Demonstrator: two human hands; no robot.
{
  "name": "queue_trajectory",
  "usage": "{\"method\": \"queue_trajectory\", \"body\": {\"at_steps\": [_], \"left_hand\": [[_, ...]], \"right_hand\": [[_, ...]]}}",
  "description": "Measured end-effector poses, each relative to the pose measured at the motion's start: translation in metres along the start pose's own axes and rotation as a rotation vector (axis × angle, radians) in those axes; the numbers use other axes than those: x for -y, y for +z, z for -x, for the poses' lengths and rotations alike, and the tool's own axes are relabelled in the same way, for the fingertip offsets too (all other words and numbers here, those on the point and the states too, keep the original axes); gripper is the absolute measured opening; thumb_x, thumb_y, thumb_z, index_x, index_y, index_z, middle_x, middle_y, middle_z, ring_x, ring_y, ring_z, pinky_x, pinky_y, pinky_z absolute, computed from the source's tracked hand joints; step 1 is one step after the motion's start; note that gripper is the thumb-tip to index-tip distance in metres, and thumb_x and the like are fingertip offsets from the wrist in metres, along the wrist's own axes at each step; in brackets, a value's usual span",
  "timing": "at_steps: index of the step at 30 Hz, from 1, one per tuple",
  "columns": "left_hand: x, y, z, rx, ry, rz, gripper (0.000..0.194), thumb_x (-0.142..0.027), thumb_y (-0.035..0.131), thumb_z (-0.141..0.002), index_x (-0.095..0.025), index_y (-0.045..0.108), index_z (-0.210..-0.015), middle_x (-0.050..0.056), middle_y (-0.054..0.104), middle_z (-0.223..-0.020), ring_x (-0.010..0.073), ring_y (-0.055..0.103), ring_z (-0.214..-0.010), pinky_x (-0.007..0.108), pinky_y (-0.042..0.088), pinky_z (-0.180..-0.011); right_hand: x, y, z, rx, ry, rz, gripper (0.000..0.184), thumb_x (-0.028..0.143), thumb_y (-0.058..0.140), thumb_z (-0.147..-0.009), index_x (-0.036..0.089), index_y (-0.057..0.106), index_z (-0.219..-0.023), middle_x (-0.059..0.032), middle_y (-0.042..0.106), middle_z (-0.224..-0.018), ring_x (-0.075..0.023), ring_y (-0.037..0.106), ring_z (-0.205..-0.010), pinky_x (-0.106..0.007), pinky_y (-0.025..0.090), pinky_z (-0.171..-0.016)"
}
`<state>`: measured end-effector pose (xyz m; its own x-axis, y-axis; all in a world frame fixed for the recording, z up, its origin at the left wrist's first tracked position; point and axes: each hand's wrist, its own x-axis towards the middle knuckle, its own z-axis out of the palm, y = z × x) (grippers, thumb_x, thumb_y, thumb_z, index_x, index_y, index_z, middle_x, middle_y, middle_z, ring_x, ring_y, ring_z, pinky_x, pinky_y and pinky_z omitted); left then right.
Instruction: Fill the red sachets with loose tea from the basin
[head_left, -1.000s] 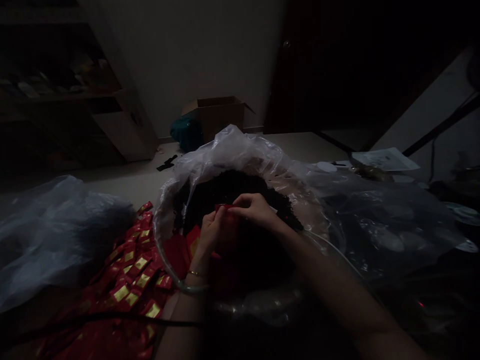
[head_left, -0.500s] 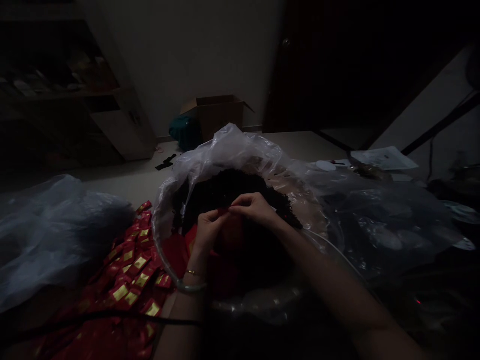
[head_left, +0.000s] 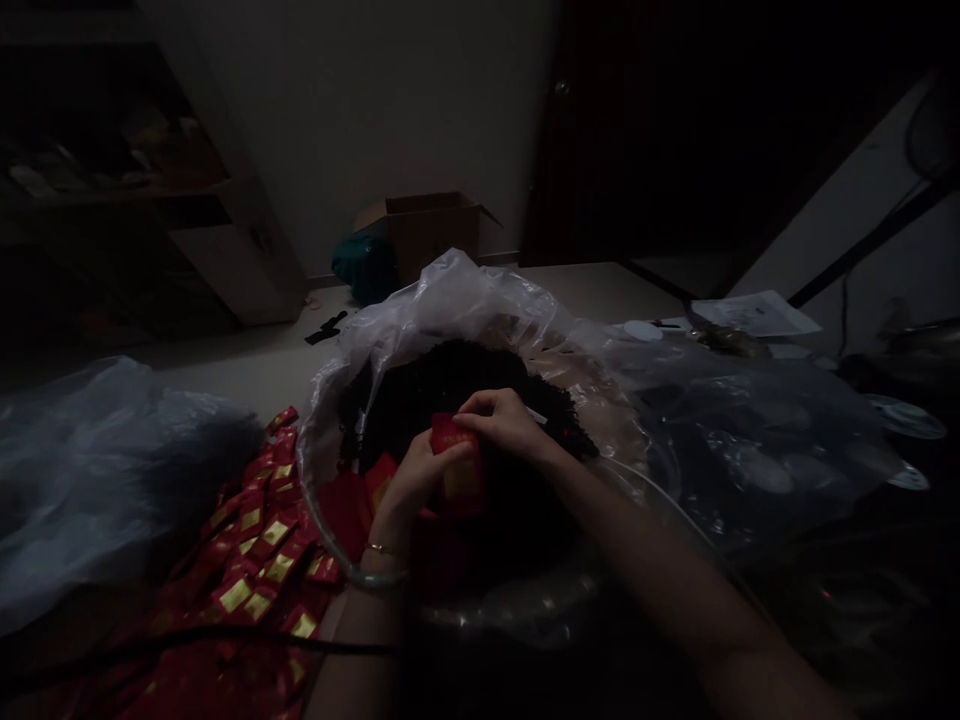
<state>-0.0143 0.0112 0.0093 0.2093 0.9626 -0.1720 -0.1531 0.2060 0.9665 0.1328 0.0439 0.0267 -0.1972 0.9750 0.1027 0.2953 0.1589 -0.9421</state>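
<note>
In dim light, my left hand (head_left: 415, 476) and my right hand (head_left: 504, 422) both pinch one small red packet (head_left: 456, 465) with a gold patch, held upright over a heap of dark curly material (head_left: 450, 385). That heap lies inside an open clear plastic bag (head_left: 480, 300). My left hand grips the packet's left edge, my right hand its top right corner. A thin bracelet sits on my left wrist.
A pile of red and gold packets (head_left: 255, 560) lies at the lower left. Another plastic bag (head_left: 90, 470) sits at the left, and more crumpled plastic (head_left: 750, 440) at the right. A cardboard box (head_left: 427, 230), a shelf unit (head_left: 135, 200) and papers (head_left: 754, 315) stand farther back.
The packet was edge-on between my fingertips; now it has been turned and its flat red face shows. Both hands stayed in place.
</note>
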Motion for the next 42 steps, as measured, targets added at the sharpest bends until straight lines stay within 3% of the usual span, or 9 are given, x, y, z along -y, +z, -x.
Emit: {"method": "queue_trajectory", "body": {"at_steps": [4,7,10,14,20,27,30,35,42], "left_hand": [[0.001,0.000,0.001,0.029,-0.115,0.098,0.042,-0.031,0.081,-0.054,-0.009,0.067,-0.087,0.006,0.071,-0.068,0.0171,0.065,-0.057,0.026,0.050,-0.057],[0.000,-0.001,0.000,-0.006,-0.131,0.190,0.044,-0.029,0.082,-0.053,-0.009,0.067,-0.090,0.010,0.074,-0.081,0.0194,0.068,-0.061,0.028,0.053,-0.058],[-0.001,-0.002,-0.001,-0.075,-0.112,0.263,0.044,-0.027,0.082,-0.052,-0.011,0.066,-0.090,0.013,0.073,-0.095,0.0212,0.069,-0.065,0.030,0.054,-0.058],[-0.002,-0.003,-0.002,-0.110,-0.086,0.304,0.046,-0.026,0.083,-0.051,-0.011,0.065,-0.091,0.015,0.072,-0.098,0.0218,0.070,-0.064,0.030,0.055,-0.057],[-0.002,-0.004,-0.002,-0.100,-0.066,0.308,0.046,-0.027,0.083,-0.051,-0.010,0.065,-0.090,0.015,0.074,-0.092,0.0215,0.069,-0.063,0.030,0.054,-0.058],[-0.001,-0.002,-0.001,-0.066,-0.066,0.233,0.045,-0.029,0.082,-0.053,-0.010,0.067,-0.091,0.015,0.073,-0.096,0.0206,0.069,-0.063,0.030,0.053,-0.058],[-0.001,-0.001,0.001,-0.039,-0.069,0.198,0.043,-0.029,0.082,-0.054,-0.010,0.069,-0.090,0.013,0.074,-0.092,0.0196,0.068,-0.064,0.029,0.053,-0.061],[0.001,0.001,0.002,0.040,-0.081,0.092,0.039,-0.032,0.081,-0.055,-0.008,0.071,-0.084,0.008,0.072,-0.072,0.0175,0.065,-0.059,0.026,0.049,-0.059],[-0.007,0.006,0.006,0.080,-0.007,-0.005,0.032,-0.030,0.079,-0.056,-0.010,0.071,-0.080,0.003,0.070,-0.064,0.0155,0.061,-0.058,0.024,0.046,-0.057]], "right_hand": [[0.000,-0.008,-0.004,0.026,0.009,0.067,0.017,0.030,0.067,-0.071,0.014,0.072,-0.076,-0.0039,0.071,-0.072,-0.0163,0.064,-0.068,-0.025,0.048,-0.063],[-0.010,-0.044,-0.009,0.077,0.001,0.277,0.029,0.032,0.061,-0.078,0.016,0.068,-0.101,-0.0077,0.071,-0.100,-0.0190,0.065,-0.089,-0.027,0.049,-0.077],[-0.034,-0.088,-0.010,0.227,0.209,0.674,0.053,0.034,0.066,-0.075,0.019,0.055,-0.125,-0.0101,0.059,-0.126,-0.0233,0.058,-0.109,-0.029,0.047,-0.088],[-0.070,-0.115,-0.008,0.363,0.341,0.775,0.052,0.025,0.076,-0.060,0.019,0.065,-0.111,-0.0089,0.068,-0.108,-0.0275,0.063,-0.099,-0.031,0.048,-0.083],[-0.085,-0.110,-0.010,0.365,0.340,0.751,0.043,0.026,0.067,-0.071,0.015,0.064,-0.112,-0.0109,0.066,-0.111,-0.0254,0.062,-0.098,-0.030,0.047,-0.084],[-0.043,-0.119,-0.003,0.210,0.310,0.358,0.056,0.047,0.058,-0.081,0.015,0.054,-0.126,-0.0070,0.068,-0.094,-0.0136,0.060,-0.069,-0.024,0.046,-0.059],[-0.012,-0.102,0.005,0.276,0.232,0.264,0.055,0.050,0.057,-0.080,0.018,0.057,-0.125,-0.0040,0.068,-0.084,-0.0120,0.057,-0.060,-0.024,0.043,-0.053],[0.026,-0.064,0.016,0.313,-0.046,0.322,0.045,0.044,0.065,-0.076,0.023,0.065,-0.115,-0.0036,0.070,-0.103,-0.0219,0.063,-0.088,-0.029,0.048,-0.072],[0.022,-0.043,0.015,0.326,-0.156,0.416,0.029,0.036,0.064,-0.077,0.019,0.072,-0.100,-0.0024,0.073,-0.087,-0.0200,0.065,-0.078,-0.025,0.044,-0.067]]}}
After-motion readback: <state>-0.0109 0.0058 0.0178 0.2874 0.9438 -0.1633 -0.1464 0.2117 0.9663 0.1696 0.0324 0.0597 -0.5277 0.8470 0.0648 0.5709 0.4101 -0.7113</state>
